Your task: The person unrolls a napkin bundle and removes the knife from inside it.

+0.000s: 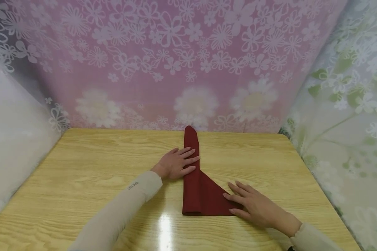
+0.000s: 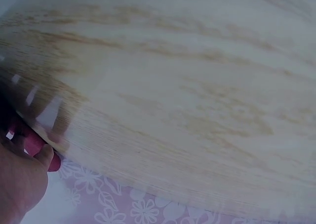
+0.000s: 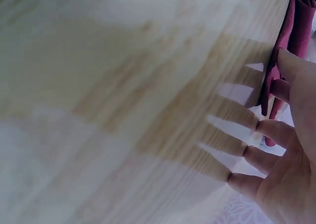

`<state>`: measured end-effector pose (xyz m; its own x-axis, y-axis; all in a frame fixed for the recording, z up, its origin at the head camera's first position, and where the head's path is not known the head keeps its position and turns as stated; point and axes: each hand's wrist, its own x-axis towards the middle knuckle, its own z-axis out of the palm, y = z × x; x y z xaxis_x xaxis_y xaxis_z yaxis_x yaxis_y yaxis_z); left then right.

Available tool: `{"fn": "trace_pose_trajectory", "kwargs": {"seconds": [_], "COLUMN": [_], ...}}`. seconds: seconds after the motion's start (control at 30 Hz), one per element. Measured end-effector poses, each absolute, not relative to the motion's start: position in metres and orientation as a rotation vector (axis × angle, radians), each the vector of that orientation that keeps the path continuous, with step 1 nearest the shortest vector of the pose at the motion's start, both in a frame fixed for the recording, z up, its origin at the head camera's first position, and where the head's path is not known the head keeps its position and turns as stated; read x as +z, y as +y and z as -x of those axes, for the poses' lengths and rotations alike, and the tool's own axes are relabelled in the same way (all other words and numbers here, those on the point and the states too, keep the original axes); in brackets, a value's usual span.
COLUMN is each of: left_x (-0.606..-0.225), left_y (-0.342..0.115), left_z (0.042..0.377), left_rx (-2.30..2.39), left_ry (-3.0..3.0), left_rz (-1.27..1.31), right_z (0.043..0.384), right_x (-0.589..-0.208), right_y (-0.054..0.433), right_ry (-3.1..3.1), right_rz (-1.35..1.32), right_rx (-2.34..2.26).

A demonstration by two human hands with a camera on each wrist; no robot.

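A dark red cloth (image 1: 192, 195) lies on the table, its left part folded into a long upright strip that reaches the far table edge. On the right it spreads into a triangular flap. My left hand (image 1: 175, 164) rests across the middle of the strip with its fingers spread. At the flap's right corner, my right hand (image 1: 258, 205) touches the cloth with thumb and index finger, the other fingers stretched out over the wood. The right wrist view shows the rolled layers of the cloth (image 3: 300, 23) beyond the thumb. In the left wrist view, the left hand (image 2: 22, 182) hides most of the cloth.
The wooden table (image 1: 113, 150) has a glossy, light-grained top that reflects the hands. Behind it hangs a pink floral curtain (image 1: 144, 87). A pale sheet (image 1: 15, 122) borders the left side, and a floral sheet (image 1: 348, 139) borders the right.
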<state>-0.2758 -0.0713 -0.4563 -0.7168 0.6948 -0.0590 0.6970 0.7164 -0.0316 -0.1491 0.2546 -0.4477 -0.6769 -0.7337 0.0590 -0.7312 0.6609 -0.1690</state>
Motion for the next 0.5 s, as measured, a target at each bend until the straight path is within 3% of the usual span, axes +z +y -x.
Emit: {"fn": "trace_pose_trajectory", "kwargs": {"seconds": [0.5], "left_x": [-0.4550], "left_y": [-0.0723], "left_z": [0.2746], "left_rx": [-0.088], "left_ry": [2.883], "left_rz": [-1.156], "right_z": [0.1475], "right_x": [-0.4503], "right_y": [0.2548], "right_ry": [2.891], "right_rz": [1.316], "right_rx": [-0.262]}}
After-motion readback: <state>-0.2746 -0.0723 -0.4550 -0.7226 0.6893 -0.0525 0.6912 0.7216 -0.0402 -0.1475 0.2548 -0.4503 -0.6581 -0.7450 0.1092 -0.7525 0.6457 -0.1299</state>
